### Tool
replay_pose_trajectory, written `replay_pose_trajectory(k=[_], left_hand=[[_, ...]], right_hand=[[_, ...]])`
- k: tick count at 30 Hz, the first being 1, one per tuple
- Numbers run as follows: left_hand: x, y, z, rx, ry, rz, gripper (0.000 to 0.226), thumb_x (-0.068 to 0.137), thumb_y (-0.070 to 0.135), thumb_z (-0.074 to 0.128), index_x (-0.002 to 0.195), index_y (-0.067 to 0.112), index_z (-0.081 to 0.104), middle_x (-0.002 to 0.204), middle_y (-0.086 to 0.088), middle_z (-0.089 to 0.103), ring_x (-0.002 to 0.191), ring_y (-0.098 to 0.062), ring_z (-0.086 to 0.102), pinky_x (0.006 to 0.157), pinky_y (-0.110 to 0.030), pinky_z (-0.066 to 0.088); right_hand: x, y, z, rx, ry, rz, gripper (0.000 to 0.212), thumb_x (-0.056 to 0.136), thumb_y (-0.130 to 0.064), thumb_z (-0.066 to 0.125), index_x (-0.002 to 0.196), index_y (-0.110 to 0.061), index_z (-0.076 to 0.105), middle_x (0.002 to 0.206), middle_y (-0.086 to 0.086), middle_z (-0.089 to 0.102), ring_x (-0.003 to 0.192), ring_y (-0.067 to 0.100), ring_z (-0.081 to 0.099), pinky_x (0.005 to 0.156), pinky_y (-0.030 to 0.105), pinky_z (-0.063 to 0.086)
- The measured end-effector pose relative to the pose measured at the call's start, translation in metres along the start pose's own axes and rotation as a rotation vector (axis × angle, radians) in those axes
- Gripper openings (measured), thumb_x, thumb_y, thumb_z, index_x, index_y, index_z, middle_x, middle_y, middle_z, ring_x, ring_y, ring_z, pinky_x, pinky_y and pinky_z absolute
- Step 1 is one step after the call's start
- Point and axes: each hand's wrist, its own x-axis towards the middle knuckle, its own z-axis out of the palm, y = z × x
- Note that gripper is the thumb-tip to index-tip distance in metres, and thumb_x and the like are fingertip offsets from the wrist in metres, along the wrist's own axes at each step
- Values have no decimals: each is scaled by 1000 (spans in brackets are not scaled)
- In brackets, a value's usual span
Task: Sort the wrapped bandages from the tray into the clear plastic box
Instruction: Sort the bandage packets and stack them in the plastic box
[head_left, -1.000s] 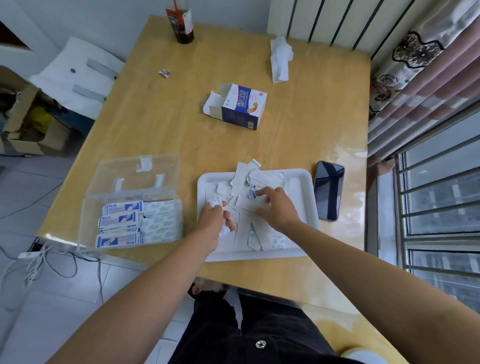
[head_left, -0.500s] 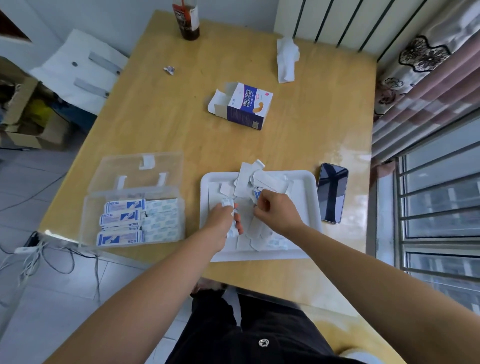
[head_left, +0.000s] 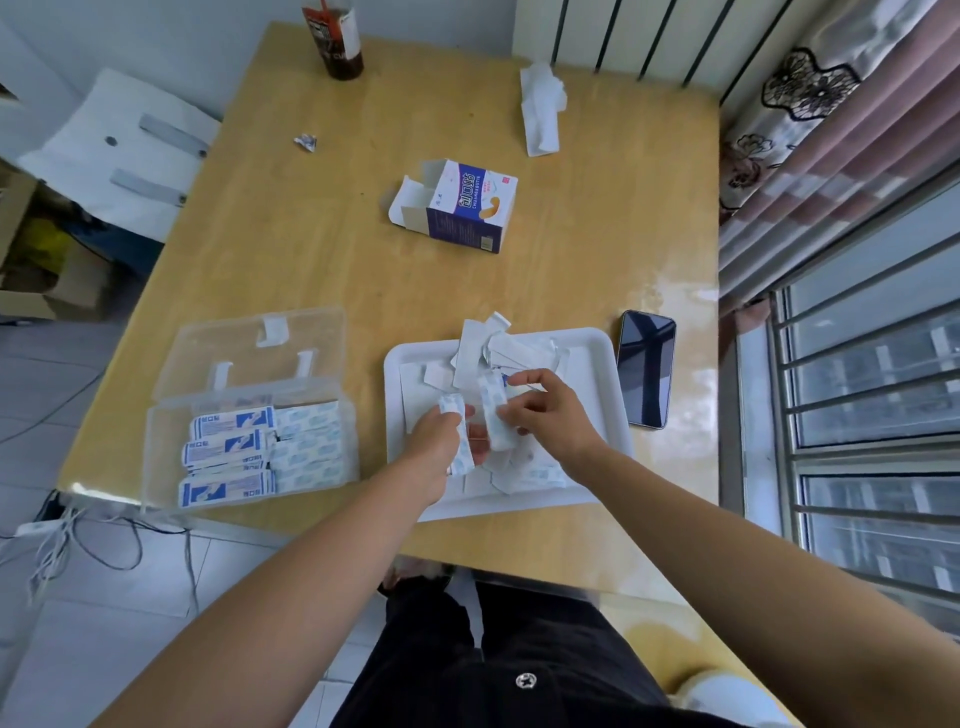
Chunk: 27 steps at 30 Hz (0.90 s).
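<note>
A person stands at the near edge of a wooden table (head_left: 311, 249), both bare hands over a white tray (head_left: 592, 358) strewn with loose wrapped bandages (head_left: 498, 348). The left hand (head_left: 439, 441) has its fingers curled round a wrapped bandage (head_left: 451, 408) that stands nearly upright, its top end poking above the knuckles. The right hand (head_left: 553, 413) pinches a second wrapped bandage (head_left: 492, 402) between thumb and fingertips, holding it lifted above the pile and just beside the left hand's strip. More white wrappers lie in the tray under and behind the hands, a few sticking out over its far rim.

To the left of the tray, well apart from the hands, sits the clear plastic box (head_left: 161, 431), its lid (head_left: 311, 332) thrown back flat on the table. Sorted bandages (head_left: 234, 447) lie inside it in rows, blue-printed ones to the left, paler ones to the right.

A dark phone (head_left: 647, 369) lies just right of the tray. Farther back are an opened bandage carton (head_left: 467, 210), a crumpled tissue (head_left: 540, 111), a scrap of foil (head_left: 305, 141) and a dark bottle (head_left: 336, 41).
</note>
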Motion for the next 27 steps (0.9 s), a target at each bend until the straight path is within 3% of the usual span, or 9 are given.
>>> replay_pose_trajectory(k=[2,4,6,11,15,18,21,24,27], left_hand=[[1,-3,2,39,20,13,26,99,18,36,96,15,62,93,-11,68,82,-28,65,87,-45,53],[0,-5,4,-11,-47,-19,36,99,32,36,103,15,68,106,-13,71,93,-32,66,88,-46,53],[-3,-6,8,-89,-159,-43,48,99,43,34,111,12,68,103,-13,72,90,-32,66,86,-47,53],[-3,-14,0,94,-24,110,25,98,12,35,100,15,60,95,-11,67,87,-30,65,75,-43,56],[-3,-16,-16,-88,53,47,21,99,7,29,102,8,49,66,-10,52,56,-23,52,51,-28,47],[-5,-21,-20,-104,63,11,19,100,9,27,99,9,46,63,-8,42,50,-19,39,54,-29,41],[-10,-23,-27,-154,62,-23,22,101,9,27,91,9,46,64,-9,39,54,-17,34,56,-28,34],[-12,-26,-33,-145,65,-34,25,100,6,26,88,10,48,65,-9,42,54,-18,37,57,-30,36],[-12,-26,-35,-134,55,-47,25,100,7,27,88,11,49,66,-10,45,55,-19,40,58,-31,38]], right_hand=[[-5,-2,8,26,-28,37,22,81,-2,73,97,-10,60,72,7,64,60,12,61,59,20,50],[-10,-4,17,64,-56,63,16,80,1,73,89,-5,61,74,9,64,57,15,62,55,24,52],[-13,-4,24,36,-72,71,14,81,0,73,89,-3,62,75,9,61,56,17,60,49,26,50],[-11,5,19,-140,55,-5,14,81,-9,74,91,-8,65,75,2,63,65,17,63,60,29,50],[-10,19,8,-494,119,-11,19,85,-15,65,104,-16,62,87,0,60,75,19,58,68,31,50],[-8,22,13,-709,87,-86,36,86,-22,65,121,-19,56,105,2,53,82,19,55,76,33,49],[-1,17,26,-939,53,-133,54,83,-32,67,132,-21,45,122,4,42,95,26,57,68,32,45],[4,19,32,-1156,-24,-185,62,78,-34,72,130,-19,43,123,7,38,106,27,50,64,31,41],[3,23,30,-1138,8,-248,60,77,-31,72,128,-18,44,121,7,37,105,25,48,61,30,41]])
